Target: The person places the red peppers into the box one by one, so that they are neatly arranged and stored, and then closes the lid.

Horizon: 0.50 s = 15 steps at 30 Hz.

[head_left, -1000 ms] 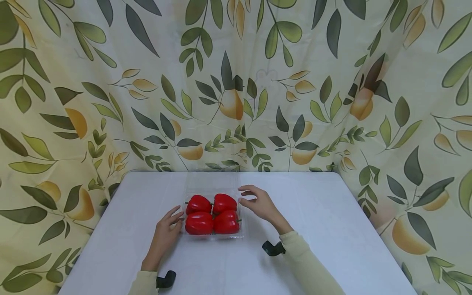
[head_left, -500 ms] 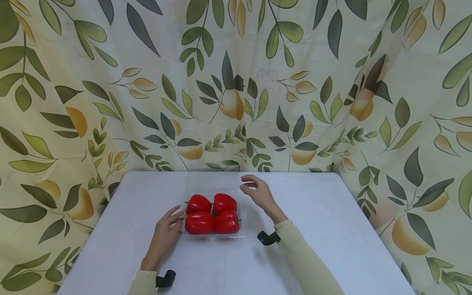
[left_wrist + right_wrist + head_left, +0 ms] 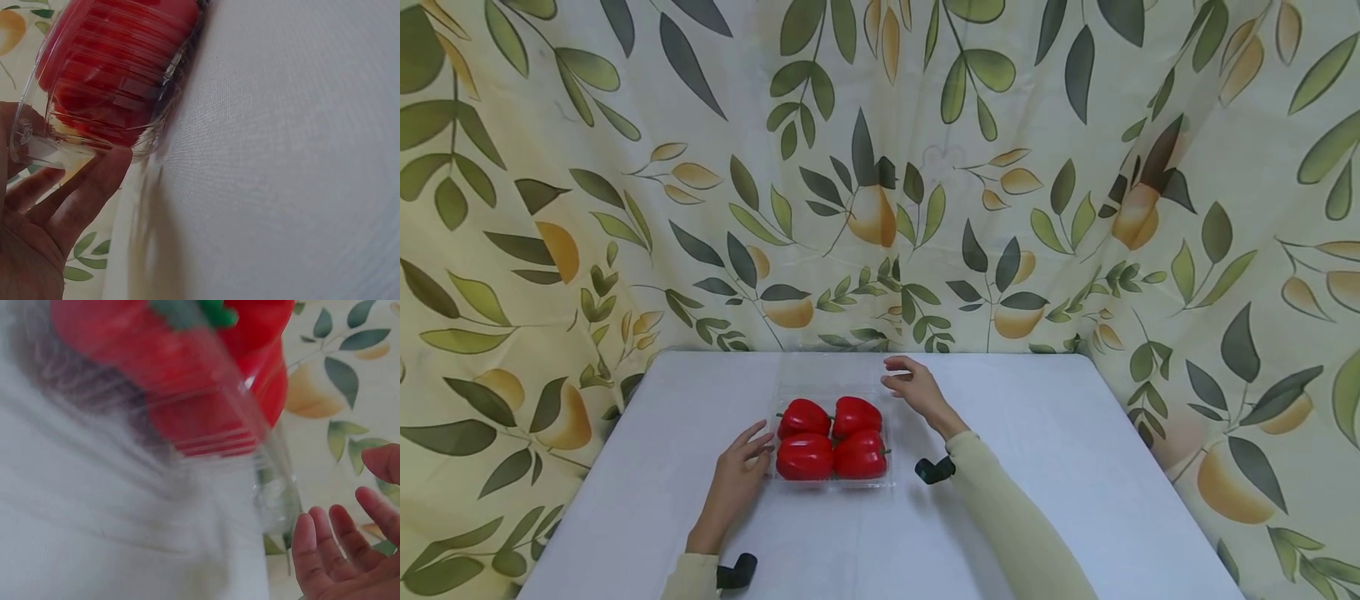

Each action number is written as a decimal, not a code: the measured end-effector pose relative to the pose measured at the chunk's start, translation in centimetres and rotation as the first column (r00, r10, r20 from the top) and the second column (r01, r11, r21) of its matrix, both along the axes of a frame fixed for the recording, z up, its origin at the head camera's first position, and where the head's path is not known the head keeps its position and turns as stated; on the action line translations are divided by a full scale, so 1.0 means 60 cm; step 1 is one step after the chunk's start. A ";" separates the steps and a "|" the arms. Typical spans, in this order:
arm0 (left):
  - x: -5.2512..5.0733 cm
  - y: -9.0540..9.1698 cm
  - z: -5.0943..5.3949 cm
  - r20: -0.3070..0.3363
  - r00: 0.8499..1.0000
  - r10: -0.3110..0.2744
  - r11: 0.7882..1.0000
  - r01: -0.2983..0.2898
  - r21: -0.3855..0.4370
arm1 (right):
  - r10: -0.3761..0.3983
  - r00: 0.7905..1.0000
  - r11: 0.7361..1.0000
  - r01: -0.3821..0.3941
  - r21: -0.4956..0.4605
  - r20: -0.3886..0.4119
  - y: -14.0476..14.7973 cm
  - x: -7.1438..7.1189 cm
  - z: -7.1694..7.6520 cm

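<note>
Several red bell peppers (image 3: 805, 457) sit in a clear plastic clamshell box (image 3: 891, 467). Its clear lid (image 3: 827, 367) lies folded back toward the curtain. My left hand (image 3: 740, 475) rests its fingertips against the box's left side; in the left wrist view the fingers (image 3: 94, 194) touch the clear wall from outside. By the right edge of the lid is my right hand (image 3: 920, 392), fingers slightly bent and thumb apart. In the right wrist view the fingertips (image 3: 305, 531) are close to the clear plastic edge; whether they touch it I cannot tell.
The box stands on a white-covered table (image 3: 1037, 500), near its back edge. Behind and around hangs a curtain (image 3: 880, 167) printed with leaves and fruit. A dark wrist camera (image 3: 934, 471) juts from the right sleeve, another (image 3: 739, 571) from the left.
My right hand has moved back from the box's right side to beside the lid, bringing its sleeve along. The left hand, the box and the peppers have stayed put.
</note>
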<state>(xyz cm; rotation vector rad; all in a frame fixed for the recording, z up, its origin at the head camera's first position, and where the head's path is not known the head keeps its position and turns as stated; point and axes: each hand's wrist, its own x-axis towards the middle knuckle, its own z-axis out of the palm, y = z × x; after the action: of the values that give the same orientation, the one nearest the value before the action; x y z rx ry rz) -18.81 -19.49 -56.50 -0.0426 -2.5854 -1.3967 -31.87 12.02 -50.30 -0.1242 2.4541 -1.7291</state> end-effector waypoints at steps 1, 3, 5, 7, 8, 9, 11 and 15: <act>0.000 0.001 0.000 0.005 1.000 0.001 1.000 -0.001 0.005 | -0.007 1.000 1.000 0.007 0.010 0.004 0.001 -0.004 -0.003; -0.001 0.003 -0.002 0.011 1.000 0.001 1.000 -0.001 0.013 | -0.029 0.999 0.999 0.029 0.024 0.014 0.005 -0.012 -0.010; -0.001 0.004 -0.002 0.020 1.000 0.004 1.000 -0.004 0.022 | -0.053 0.998 0.998 0.053 0.026 0.022 0.008 -0.018 -0.016; -0.001 0.006 -0.002 0.026 1.000 0.002 1.000 -0.003 0.025 | -0.073 0.997 0.997 0.073 0.024 0.033 0.010 -0.024 -0.020; -0.001 0.006 -0.001 0.025 1.000 0.002 1.000 -0.003 0.024 | -0.079 0.996 0.997 0.079 0.018 0.038 0.011 -0.027 -0.022; -0.001 0.005 0.000 0.027 1.000 0.004 1.000 -0.005 0.023 | -0.083 0.996 0.997 0.083 0.013 0.045 0.011 -0.031 -0.024; 0.001 0.005 0.002 0.021 1.000 0.007 1.000 -0.008 0.024 | -0.083 0.995 0.997 0.082 0.012 0.061 0.010 -0.038 -0.028; 0.002 0.003 0.003 0.018 1.000 0.014 1.000 -0.015 0.025 | -0.081 0.992 0.997 0.080 0.011 0.099 0.010 -0.053 -0.029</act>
<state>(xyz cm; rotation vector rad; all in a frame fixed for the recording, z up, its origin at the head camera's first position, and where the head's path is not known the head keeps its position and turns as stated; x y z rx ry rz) -18.71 -19.29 -56.31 -0.0082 -2.5764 -1.4306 -35.02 12.65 -52.06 0.0612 2.4243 -1.7134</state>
